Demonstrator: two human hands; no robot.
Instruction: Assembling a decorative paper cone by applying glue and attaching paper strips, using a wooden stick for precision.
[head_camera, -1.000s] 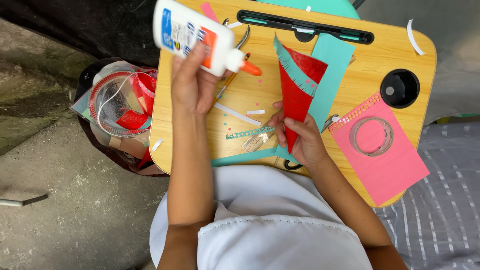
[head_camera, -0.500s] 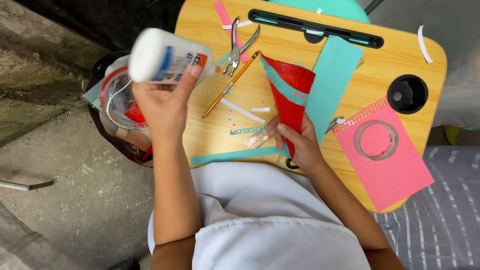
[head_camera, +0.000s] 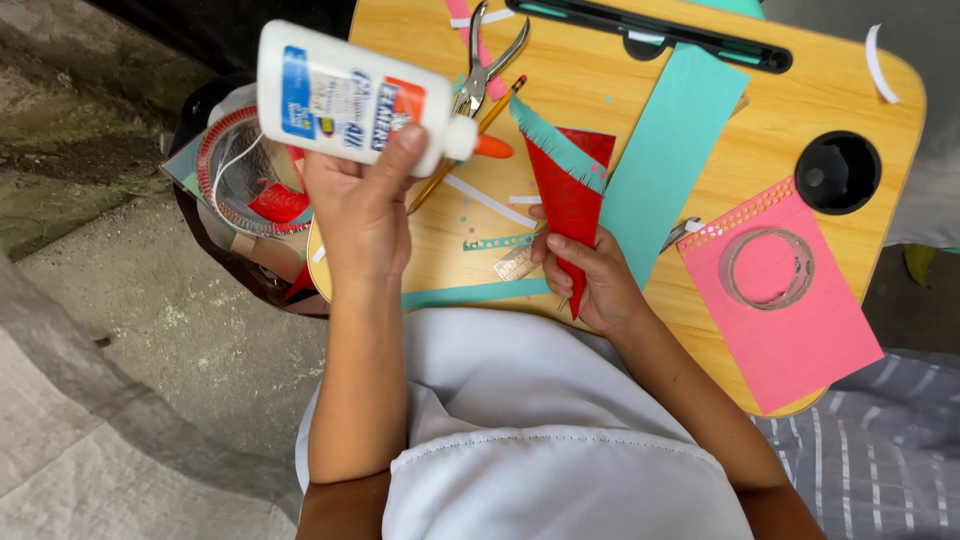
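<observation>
Lap: we see a white garment (head_camera: 520, 430) closest to the camera, with the wooden lap desk (head_camera: 640, 90) resting just beyond it.
Right hand: our right hand (head_camera: 590, 280) is closed around the lower, pointed part of a red paper cone (head_camera: 568, 210), fingers wrapped on its front, pressing it against the desk.
Red cone: it lies on the desk near the front edge, tip toward us, with a teal fringed strip (head_camera: 555, 145) along its wide far end.
Left hand: our left hand (head_camera: 360, 215) is clamped on a white glue bottle (head_camera: 345, 98), held on its side above the desk's left edge, orange cap (head_camera: 492, 147) pointing right.
Right of the cone: we see a long teal paper strip (head_camera: 665, 160), then a pink sheet (head_camera: 790, 310) with a clear tape roll (head_camera: 767, 268) on it.
Mid desk: a pencil (head_camera: 470, 140) and a metal hole punch (head_camera: 485, 60) lie behind the bottle.
Far right: a round black cup hole (head_camera: 836, 172).
Far edge: a black slot (head_camera: 650, 30).
Left, off the desk: a dark bag (head_camera: 240, 200) of scraps on the ground.
</observation>
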